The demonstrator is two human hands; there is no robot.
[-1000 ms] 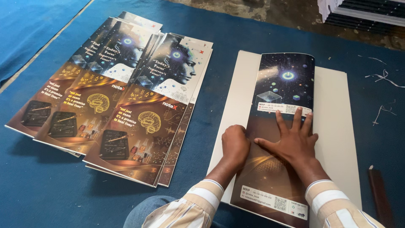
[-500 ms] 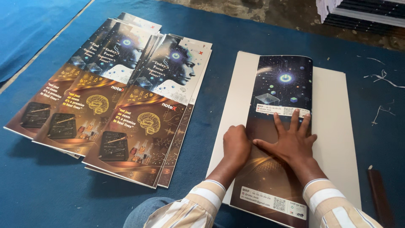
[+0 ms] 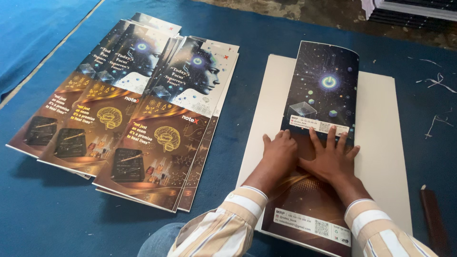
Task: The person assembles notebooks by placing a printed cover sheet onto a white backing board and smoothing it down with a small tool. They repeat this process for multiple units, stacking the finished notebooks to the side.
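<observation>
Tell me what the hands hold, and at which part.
Nothing is gripped. Left hand and right hand press flat on the middle of the printed sheet.

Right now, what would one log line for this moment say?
left hand: flat on printed cover sheet | right hand: flat on same sheet | sheet: on cream board | fanned cover stacks: beside, apart

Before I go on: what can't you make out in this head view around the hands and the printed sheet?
- Middle of the printed sheet: covered by the left hand and right hand.
- How many sheets lie in the fanned stack: overlapped, only edges show.
- Pale board: near edge hidden by the striped sleeves.
- Dark brown bar at right: cut off by the frame's bottom edge.
- Stack at top right: cut by the frame's top edge.
</observation>
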